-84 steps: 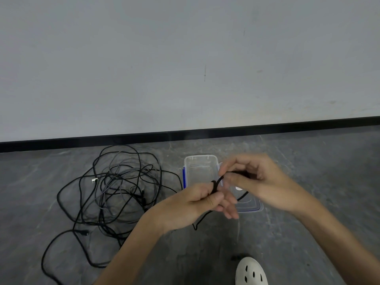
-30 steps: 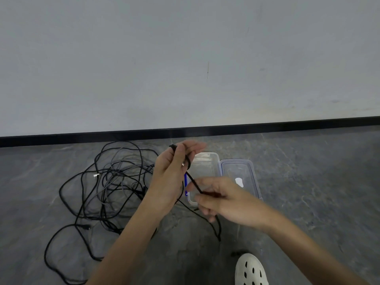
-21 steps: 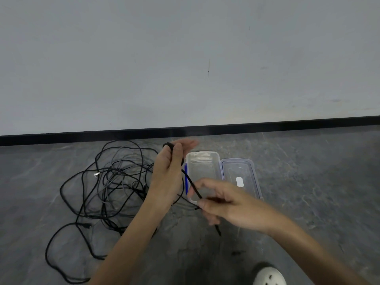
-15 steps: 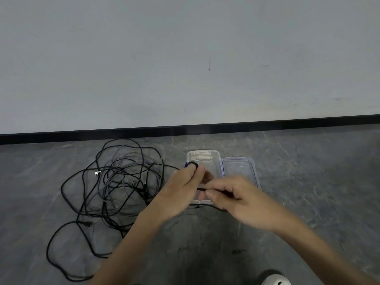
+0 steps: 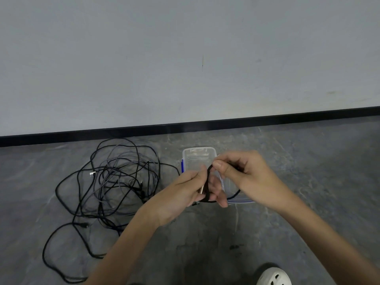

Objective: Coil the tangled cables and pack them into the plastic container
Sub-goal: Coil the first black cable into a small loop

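A: Why both hands over the plastic container (image 5: 198, 156)?

B: The left hand (image 5: 185, 192) pinches the small black cable coil (image 5: 207, 186) to keep its loops; the right hand (image 5: 244, 173) pinches the strand, feeding another turn. The tangled cables (image 5: 111, 182) lie left on the floor

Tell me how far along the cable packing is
Early. Done: the container sits open on the floor, apparently with nothing in it, lid beside it. In hand: the left hand holds a small black coil while the right hand feeds on the next loop. Left: the tangled pile beside the container, barely touched, still needs coiling and packing.
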A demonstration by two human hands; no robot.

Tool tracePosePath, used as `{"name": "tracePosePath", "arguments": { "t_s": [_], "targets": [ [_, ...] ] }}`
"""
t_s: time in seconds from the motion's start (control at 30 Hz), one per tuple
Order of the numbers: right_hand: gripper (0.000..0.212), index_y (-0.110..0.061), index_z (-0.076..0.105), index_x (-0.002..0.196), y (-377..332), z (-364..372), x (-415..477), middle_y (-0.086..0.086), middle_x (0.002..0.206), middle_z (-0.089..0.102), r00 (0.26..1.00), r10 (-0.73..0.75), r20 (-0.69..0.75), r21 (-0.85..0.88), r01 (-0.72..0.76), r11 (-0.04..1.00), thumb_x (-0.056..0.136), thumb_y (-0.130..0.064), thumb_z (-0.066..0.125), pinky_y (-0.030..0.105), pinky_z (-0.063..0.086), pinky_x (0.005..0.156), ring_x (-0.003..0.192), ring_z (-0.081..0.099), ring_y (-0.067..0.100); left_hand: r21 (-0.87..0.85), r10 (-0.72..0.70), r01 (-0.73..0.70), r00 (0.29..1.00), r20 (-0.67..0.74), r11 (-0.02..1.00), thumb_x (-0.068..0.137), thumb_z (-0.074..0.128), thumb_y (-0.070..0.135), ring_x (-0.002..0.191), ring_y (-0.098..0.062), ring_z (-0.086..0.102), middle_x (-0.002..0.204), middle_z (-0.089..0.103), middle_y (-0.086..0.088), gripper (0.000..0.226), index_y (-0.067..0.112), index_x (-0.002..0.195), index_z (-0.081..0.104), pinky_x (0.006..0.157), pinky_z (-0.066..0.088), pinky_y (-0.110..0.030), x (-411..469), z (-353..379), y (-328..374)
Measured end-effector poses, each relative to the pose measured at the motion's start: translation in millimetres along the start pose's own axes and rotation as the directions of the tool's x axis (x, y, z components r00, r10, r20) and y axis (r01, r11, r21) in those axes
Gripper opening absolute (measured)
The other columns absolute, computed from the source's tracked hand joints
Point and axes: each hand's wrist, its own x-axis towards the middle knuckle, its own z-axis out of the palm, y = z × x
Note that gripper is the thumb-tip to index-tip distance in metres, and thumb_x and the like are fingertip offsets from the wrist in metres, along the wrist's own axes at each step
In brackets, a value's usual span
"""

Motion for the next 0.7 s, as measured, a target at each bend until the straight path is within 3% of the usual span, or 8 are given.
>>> {"name": "tracePosePath", "arguments": {
  "t_s": [0.07, 0.2, 0.4, 0.53, 0.6, 0.67, 0.7],
  "targets": [
    [0.017, -0.015, 0.071, 0.086, 2, -1, 1, 0.006, 0.068, 0.067, 1.000, -0.007, -0.030, -0.029, 0.007, 1.000, 0.093, -0.019, 0.056, 0.024, 0.050, 0.068, 0.067, 0.065, 0.017, 0.005, -0.012, 0.012, 1.000, 0.016, 1.000, 0.093, 0.038, 0.058, 0.085, -0.009, 0.064, 0.088, 0.072, -0.007, 0.043, 0.028, 0.084, 0.068, 0.082, 0.046, -0.020, 1, 2, 2],
    [0.013, -0.008, 0.072, 0.089, 4, -4, 3, 0.005, 0.078, 0.070, 0.998, -0.012, -0.066, -0.011, 0.011, 1.000, 0.088, -0.016, 0.062, 0.024, 0.052, 0.071, 0.074, 0.066, 0.015, 0.035, -0.012, 0.009, 0.996, 0.085, 0.999, 0.097, 0.042, 0.051, 0.090, -0.010, 0.061, 0.091, 0.072, -0.003, 0.034, 0.029, 0.091, 0.067, 0.084, 0.044, -0.022, -1, 5, 6],
    [0.028, -0.007, 0.073, 0.099, 5, -2, 6, -0.005, 0.088, 0.076, 0.996, 0.045, -0.077, 0.124, -0.035, 0.992, 0.079, -0.024, 0.062, 0.016, 0.052, 0.080, 0.090, 0.070, 0.007, -0.025, 0.053, -0.049, 0.985, 0.162, 0.998, 0.103, 0.043, 0.029, 0.092, -0.014, 0.061, 0.092, 0.071, -0.002, 0.026, 0.026, 0.093, 0.066, 0.083, 0.045, -0.022, -3, 8, 11],
    [0.034, 0.000, 0.067, 0.111, 6, 5, 8, -0.017, 0.060, 0.068, 0.995, 0.081, 0.063, 0.116, -0.088, 0.989, 0.091, -0.023, 0.051, 0.030, 0.056, 0.080, 0.066, 0.067, 0.003, -0.039, 0.098, -0.093, 0.975, 0.199, 0.995, 0.100, 0.040, 0.022, 0.095, -0.020, 0.057, 0.093, 0.069, -0.002, 0.021, 0.017, 0.095, 0.060, 0.085, 0.044, -0.023, -4, 3, 12],
    [0.038, 0.007, 0.063, 0.112, 6, 9, 9, -0.009, 0.055, 0.067, 0.990, 0.105, 0.096, 0.145, -0.118, 0.982, 0.096, -0.022, 0.045, 0.024, 0.056, 0.074, 0.061, 0.069, 0.009, -0.082, 0.127, -0.112, 0.971, 0.204, 0.990, 0.100, 0.039, 0.020, 0.095, -0.018, 0.060, 0.092, 0.069, -0.002, 0.020, 0.013, 0.096, 0.057, 0.085, 0.045, -0.024, -4, 1, 13],
    [0.045, 0.013, 0.060, 0.111, 9, 14, 10, 0.001, 0.056, 0.066, 0.978, 0.174, 0.111, 0.165, -0.191, 0.968, 0.097, -0.027, 0.043, 0.032, 0.057, 0.066, 0.059, 0.066, 0.027, -0.140, 0.144, -0.120, 0.974, 0.174, 0.983, 0.098, 0.040, 0.020, 0.095, -0.020, 0.060, 0.092, 0.069, -0.004, 0.023, 0.015, 0.095, 0.061, 0.085, 0.045, -0.027, -4, 0, 15],
    [0.043, 0.012, 0.060, 0.109, 11, 16, 11, 0.003, 0.058, 0.066, 0.970, 0.208, 0.125, 0.164, -0.227, 0.960, 0.098, -0.026, 0.043, 0.033, 0.056, 0.063, 0.060, 0.065, 0.027, -0.165, 0.154, -0.129, 0.976, 0.152, 0.978, 0.098, 0.041, 0.020, 0.094, -0.022, 0.058, 0.091, 0.069, -0.006, 0.024, 0.016, 0.093, 0.064, 0.085, 0.044, -0.028, -4, -1, 16]
  ]
}}
